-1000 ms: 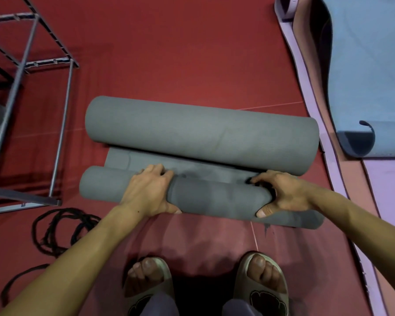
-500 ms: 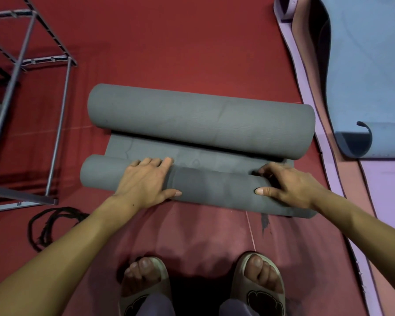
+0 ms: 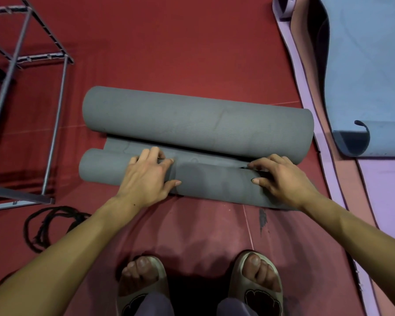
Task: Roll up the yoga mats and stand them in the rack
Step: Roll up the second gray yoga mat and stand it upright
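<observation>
A grey yoga mat (image 3: 196, 119) lies across the red floor (image 3: 169, 42), coiled from both ends: a thick roll on the far side, a thinner roll on the near side, a flat strip between them. The left hand (image 3: 146, 176) and right hand (image 3: 281, 179) both rest on the near roll, fingers curled over its top, gripping it. The metal rack (image 3: 21, 60) stands at far left. A blue mat (image 3: 369, 65) lies at far right.
</observation>
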### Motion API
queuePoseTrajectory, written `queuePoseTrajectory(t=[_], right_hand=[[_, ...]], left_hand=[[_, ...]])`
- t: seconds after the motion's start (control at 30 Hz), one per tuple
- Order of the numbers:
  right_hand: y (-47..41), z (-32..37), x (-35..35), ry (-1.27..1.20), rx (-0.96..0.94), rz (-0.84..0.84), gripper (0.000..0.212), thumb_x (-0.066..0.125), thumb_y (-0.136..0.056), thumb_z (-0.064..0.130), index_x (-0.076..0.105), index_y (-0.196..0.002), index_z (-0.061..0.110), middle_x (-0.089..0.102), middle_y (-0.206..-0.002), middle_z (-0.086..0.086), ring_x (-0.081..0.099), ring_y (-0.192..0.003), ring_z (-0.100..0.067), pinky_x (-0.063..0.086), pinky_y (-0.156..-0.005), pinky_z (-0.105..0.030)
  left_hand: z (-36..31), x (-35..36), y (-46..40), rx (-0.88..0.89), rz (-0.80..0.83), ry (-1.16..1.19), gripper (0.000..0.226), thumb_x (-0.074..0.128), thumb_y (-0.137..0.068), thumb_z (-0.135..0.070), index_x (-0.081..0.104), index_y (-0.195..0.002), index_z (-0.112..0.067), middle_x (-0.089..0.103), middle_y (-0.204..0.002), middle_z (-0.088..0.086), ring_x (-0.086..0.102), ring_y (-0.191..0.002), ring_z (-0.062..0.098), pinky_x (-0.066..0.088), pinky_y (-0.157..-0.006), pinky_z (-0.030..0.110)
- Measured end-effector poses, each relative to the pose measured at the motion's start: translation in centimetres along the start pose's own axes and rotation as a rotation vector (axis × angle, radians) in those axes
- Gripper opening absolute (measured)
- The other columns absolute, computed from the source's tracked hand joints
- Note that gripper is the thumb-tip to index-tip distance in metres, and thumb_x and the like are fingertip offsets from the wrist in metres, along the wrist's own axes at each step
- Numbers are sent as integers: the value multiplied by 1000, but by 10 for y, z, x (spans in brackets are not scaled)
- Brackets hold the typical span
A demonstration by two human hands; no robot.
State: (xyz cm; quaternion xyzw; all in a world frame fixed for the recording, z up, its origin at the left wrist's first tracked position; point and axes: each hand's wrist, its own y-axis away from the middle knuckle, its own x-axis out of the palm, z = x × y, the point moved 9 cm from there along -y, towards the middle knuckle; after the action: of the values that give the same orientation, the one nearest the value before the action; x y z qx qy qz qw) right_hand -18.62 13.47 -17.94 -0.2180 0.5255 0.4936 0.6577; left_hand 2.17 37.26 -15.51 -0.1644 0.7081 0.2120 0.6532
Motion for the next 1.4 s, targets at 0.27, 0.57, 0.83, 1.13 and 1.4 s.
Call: queuePoseTrajectory(t=[0.27, 0.57, 0.83, 1.13, 1.4], right_hand=[[-6, 14, -8, 61, -18, -201, 25, 58, -104, 42, 78, -113, 30, 73, -111, 8, 61, -94, -28, 55, -72, -43], [4, 25, 25, 288, -12, -80, 128, 83, -56, 77, 37, -152, 6, 57, -144, -10, 52, -135, -32, 40, -115, -52], [2, 26, 2, 251, -43, -228, 108, 91, -62, 64, 51, -152, 19, 49, -126, -13, 48, -108, -36, 50, -96, -53], [-3, 23, 4, 346, -77, -181, 107, 79, -70, 73, 44, -152, 15, 54, -143, -6, 51, -132, -32, 36, -118, -54], [-24, 7, -3, 232, -40, 64, 114, 95, -46, 60, 52, -148, 31, 67, -131, 1, 62, -116, -31, 51, -97, -45]], left_hand=[[2, 4, -12, -51, -3, 25, 60, 38, -96, -68, 64, -134, -30, 67, -127, 3, 62, -116, 31, 45, -104, 46], [18, 17, -25, -99, 175, 14, 105, 45, -65, -103, 36, -156, -51, 39, -164, 2, 28, -152, 32, 19, -119, 70], [20, 17, -36, -77, 108, -103, 122, 81, -50, -85, 34, -157, -50, 39, -143, 10, 39, -133, 32, 31, -116, 62], [25, 11, -58, -19, 158, -92, 105, 76, -53, -89, 53, -138, -31, 62, -121, -1, 58, -120, 25, 42, -98, 48], [20, 4, -56, -23, 375, -8, 102, 66, -42, -102, 66, -125, -42, 74, -110, -11, 68, -109, 23, 48, -79, 37]])
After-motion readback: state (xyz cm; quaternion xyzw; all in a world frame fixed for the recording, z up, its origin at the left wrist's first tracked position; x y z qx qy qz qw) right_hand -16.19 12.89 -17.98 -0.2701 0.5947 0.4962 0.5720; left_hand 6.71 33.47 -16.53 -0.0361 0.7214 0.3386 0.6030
